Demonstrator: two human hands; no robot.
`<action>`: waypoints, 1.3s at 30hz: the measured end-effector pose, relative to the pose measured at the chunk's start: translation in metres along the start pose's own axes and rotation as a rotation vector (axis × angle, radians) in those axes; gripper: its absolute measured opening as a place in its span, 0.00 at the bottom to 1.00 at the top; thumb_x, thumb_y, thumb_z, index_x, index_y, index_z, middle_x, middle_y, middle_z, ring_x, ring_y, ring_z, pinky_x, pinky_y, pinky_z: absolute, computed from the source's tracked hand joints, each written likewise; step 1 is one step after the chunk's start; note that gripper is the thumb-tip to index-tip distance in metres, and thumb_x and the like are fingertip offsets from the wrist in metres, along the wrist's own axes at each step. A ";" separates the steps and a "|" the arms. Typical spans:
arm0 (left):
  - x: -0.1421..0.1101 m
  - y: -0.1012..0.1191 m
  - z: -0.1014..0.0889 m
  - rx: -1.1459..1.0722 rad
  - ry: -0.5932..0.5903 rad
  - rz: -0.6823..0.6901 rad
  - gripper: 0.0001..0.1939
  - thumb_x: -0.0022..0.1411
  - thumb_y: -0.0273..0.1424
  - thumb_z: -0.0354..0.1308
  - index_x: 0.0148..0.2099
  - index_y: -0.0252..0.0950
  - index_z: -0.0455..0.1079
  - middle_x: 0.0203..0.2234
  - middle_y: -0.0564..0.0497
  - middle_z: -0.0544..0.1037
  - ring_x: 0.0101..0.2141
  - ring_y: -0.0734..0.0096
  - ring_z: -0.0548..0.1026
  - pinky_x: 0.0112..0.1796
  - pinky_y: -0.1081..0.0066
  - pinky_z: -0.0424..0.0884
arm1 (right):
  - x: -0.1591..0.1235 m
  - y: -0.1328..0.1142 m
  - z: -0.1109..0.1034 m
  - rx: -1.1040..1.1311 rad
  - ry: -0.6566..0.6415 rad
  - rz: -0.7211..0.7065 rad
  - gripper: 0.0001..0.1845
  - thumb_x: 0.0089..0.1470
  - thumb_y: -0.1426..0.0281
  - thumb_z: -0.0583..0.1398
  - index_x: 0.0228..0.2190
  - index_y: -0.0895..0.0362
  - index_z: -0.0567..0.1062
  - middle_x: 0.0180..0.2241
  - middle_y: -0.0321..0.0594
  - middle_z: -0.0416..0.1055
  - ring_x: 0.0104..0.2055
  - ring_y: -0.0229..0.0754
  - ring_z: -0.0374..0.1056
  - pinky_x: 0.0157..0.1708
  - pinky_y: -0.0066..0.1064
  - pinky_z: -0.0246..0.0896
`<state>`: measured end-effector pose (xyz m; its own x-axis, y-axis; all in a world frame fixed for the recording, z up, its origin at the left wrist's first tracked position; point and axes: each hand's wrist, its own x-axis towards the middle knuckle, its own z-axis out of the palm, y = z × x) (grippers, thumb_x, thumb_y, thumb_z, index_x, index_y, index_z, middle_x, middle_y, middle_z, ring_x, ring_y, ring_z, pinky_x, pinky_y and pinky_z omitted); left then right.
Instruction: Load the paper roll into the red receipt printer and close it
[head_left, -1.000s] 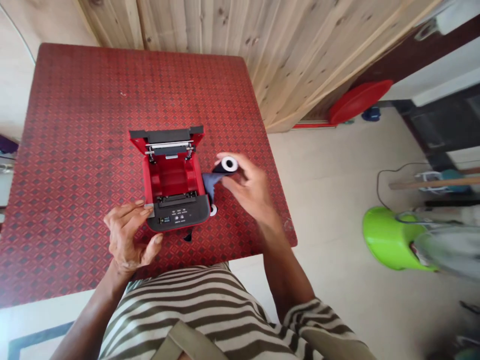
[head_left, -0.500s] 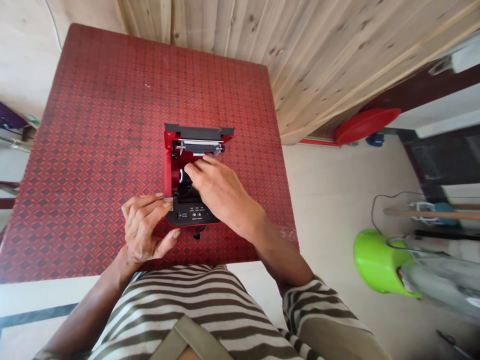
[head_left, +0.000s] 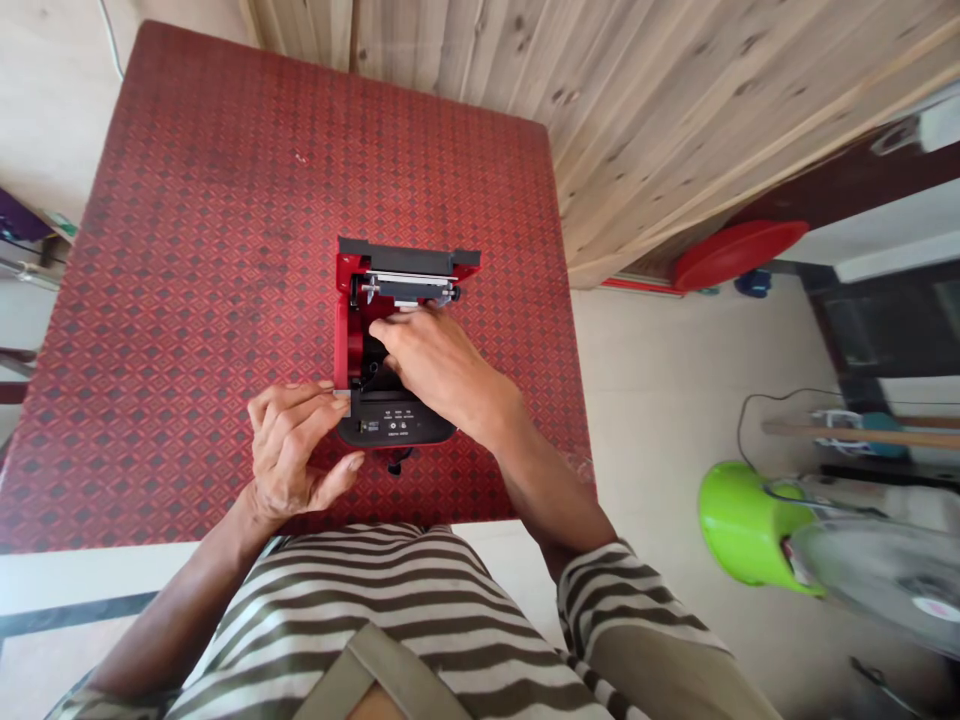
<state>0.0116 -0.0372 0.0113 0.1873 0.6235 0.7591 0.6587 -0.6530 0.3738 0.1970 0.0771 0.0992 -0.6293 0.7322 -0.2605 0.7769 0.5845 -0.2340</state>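
Observation:
A red and black label printer (head_left: 397,425) sits on the table with its lid (head_left: 409,262) raised. Symbols and lettering mark its black front panel. My right hand (head_left: 442,370) reaches into the compartment with fingers curled down around a black roll, which the hand now mostly hides. My left hand (head_left: 296,450) lies against the printer's front left corner, fingers extended and touching its edge beside a small silvery piece (head_left: 342,402). The left thumb is spread away near the front edge. Across the lid's inner side runs a dark roller (head_left: 412,289).
Red patterned covering spreads over the table (head_left: 225,250). A small black piece (head_left: 399,462) pokes out under the printer's front. Wooden boards (head_left: 465,60) stand behind. On the floor to the right are a green bucket (head_left: 739,520) and a fan (head_left: 870,560).
The black roll's white-ringed end, visible beside my right fingers before, is now out of sight. My right hand sits slightly deeper in the compartment. The left hand keeps its place on the printer.

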 end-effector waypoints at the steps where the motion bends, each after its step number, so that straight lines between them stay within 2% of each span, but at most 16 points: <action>1: 0.000 0.000 0.000 -0.002 0.000 0.002 0.26 0.69 0.38 0.63 0.64 0.35 0.69 0.45 0.42 0.83 0.49 0.53 0.83 0.51 0.55 0.74 | -0.004 0.002 0.000 0.030 0.028 -0.020 0.18 0.69 0.82 0.53 0.50 0.63 0.81 0.46 0.53 0.82 0.52 0.50 0.78 0.54 0.41 0.68; 7: -0.001 0.000 -0.001 -0.003 -0.005 -0.010 0.24 0.69 0.37 0.63 0.63 0.35 0.69 0.45 0.42 0.83 0.49 0.53 0.82 0.51 0.54 0.74 | -0.046 0.017 -0.001 0.353 0.145 -0.274 0.28 0.65 0.87 0.53 0.59 0.56 0.77 0.55 0.46 0.81 0.56 0.45 0.75 0.62 0.45 0.69; 9: 0.000 0.001 -0.003 -0.004 -0.011 -0.024 0.24 0.69 0.38 0.62 0.63 0.37 0.69 0.45 0.43 0.83 0.48 0.54 0.82 0.51 0.54 0.74 | -0.056 0.019 0.003 0.401 0.201 -0.310 0.25 0.66 0.85 0.56 0.57 0.56 0.78 0.55 0.44 0.81 0.56 0.45 0.74 0.62 0.45 0.70; 13: 0.003 0.005 -0.010 -0.063 -0.015 -0.075 0.23 0.69 0.39 0.62 0.63 0.41 0.71 0.45 0.44 0.84 0.49 0.54 0.82 0.50 0.53 0.75 | -0.063 0.015 0.017 0.377 0.409 -0.333 0.09 0.71 0.75 0.59 0.46 0.58 0.81 0.44 0.44 0.82 0.48 0.45 0.73 0.54 0.41 0.73; 16: 0.014 0.004 -0.019 -0.095 -0.025 -0.101 0.23 0.69 0.40 0.62 0.64 0.43 0.71 0.46 0.44 0.83 0.49 0.53 0.82 0.49 0.51 0.77 | -0.064 0.010 0.027 0.350 0.530 -0.298 0.09 0.72 0.72 0.59 0.41 0.59 0.81 0.40 0.44 0.80 0.44 0.43 0.72 0.49 0.37 0.74; 19: 0.038 -0.002 -0.029 -0.037 -0.087 -0.081 0.24 0.71 0.43 0.61 0.66 0.46 0.70 0.47 0.45 0.83 0.48 0.54 0.81 0.49 0.51 0.77 | -0.067 0.007 0.035 0.311 0.587 -0.259 0.11 0.73 0.70 0.59 0.39 0.58 0.81 0.39 0.43 0.79 0.43 0.42 0.71 0.47 0.35 0.73; 21: 0.063 -0.008 -0.031 0.003 -0.114 -0.011 0.26 0.72 0.44 0.60 0.68 0.46 0.69 0.49 0.46 0.82 0.49 0.54 0.81 0.48 0.51 0.77 | -0.069 0.007 0.039 0.273 0.617 -0.251 0.11 0.73 0.71 0.59 0.39 0.57 0.81 0.39 0.43 0.80 0.42 0.42 0.71 0.46 0.34 0.72; 25: 0.122 -0.022 -0.020 0.120 -0.074 0.147 0.31 0.73 0.46 0.60 0.70 0.36 0.66 0.60 0.44 0.78 0.60 0.54 0.75 0.62 0.52 0.71 | -0.075 0.006 0.042 0.172 0.668 -0.279 0.09 0.72 0.72 0.60 0.38 0.58 0.80 0.39 0.43 0.81 0.40 0.43 0.71 0.43 0.35 0.69; 27: 0.146 -0.027 -0.009 0.132 -0.180 0.084 0.33 0.76 0.49 0.54 0.72 0.33 0.62 0.65 0.42 0.73 0.65 0.54 0.71 0.66 0.51 0.66 | -0.080 0.005 0.042 0.128 0.674 -0.281 0.08 0.72 0.71 0.60 0.39 0.58 0.79 0.40 0.42 0.81 0.40 0.43 0.71 0.42 0.37 0.67; 29: 0.158 -0.030 0.001 0.129 -0.350 0.017 0.36 0.79 0.52 0.46 0.73 0.28 0.58 0.65 0.42 0.74 0.65 0.54 0.71 0.66 0.50 0.65 | -0.085 0.004 0.042 0.088 0.676 -0.278 0.07 0.72 0.71 0.60 0.40 0.58 0.79 0.42 0.42 0.81 0.42 0.44 0.71 0.42 0.37 0.66; 32: 0.154 -0.031 0.007 0.064 -0.488 -0.006 0.38 0.79 0.53 0.42 0.73 0.27 0.58 0.60 0.41 0.79 0.58 0.55 0.77 0.61 0.53 0.71 | -0.092 0.001 0.042 0.006 0.683 -0.275 0.08 0.72 0.74 0.59 0.41 0.57 0.79 0.43 0.42 0.82 0.44 0.44 0.72 0.41 0.37 0.65; 36: 0.124 -0.019 -0.004 0.000 -0.475 0.049 0.32 0.79 0.50 0.44 0.76 0.41 0.58 0.60 0.43 0.80 0.54 0.54 0.80 0.55 0.55 0.75 | -0.094 -0.001 0.046 -0.075 0.740 -0.300 0.12 0.72 0.75 0.58 0.38 0.56 0.81 0.42 0.41 0.82 0.42 0.43 0.71 0.40 0.37 0.64; 37: 0.115 -0.015 -0.008 -0.017 -0.480 0.067 0.32 0.79 0.51 0.44 0.76 0.42 0.57 0.61 0.43 0.79 0.56 0.53 0.80 0.54 0.55 0.75 | -0.093 -0.001 0.048 -0.074 0.771 -0.305 0.12 0.72 0.75 0.59 0.39 0.56 0.82 0.41 0.41 0.82 0.42 0.43 0.70 0.39 0.37 0.65; 39: 0.098 -0.007 -0.014 -0.049 -0.499 0.089 0.33 0.79 0.50 0.43 0.77 0.40 0.56 0.60 0.41 0.79 0.59 0.51 0.79 0.56 0.54 0.75 | -0.092 -0.002 0.052 -0.057 0.832 -0.300 0.10 0.71 0.75 0.60 0.39 0.57 0.82 0.39 0.41 0.82 0.39 0.43 0.69 0.38 0.36 0.65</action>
<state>0.0158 0.0225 0.0908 0.5744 0.6863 0.4461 0.5919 -0.7247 0.3529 0.2520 -0.0096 0.0747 -0.6060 0.5494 0.5752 0.5953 0.7929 -0.1302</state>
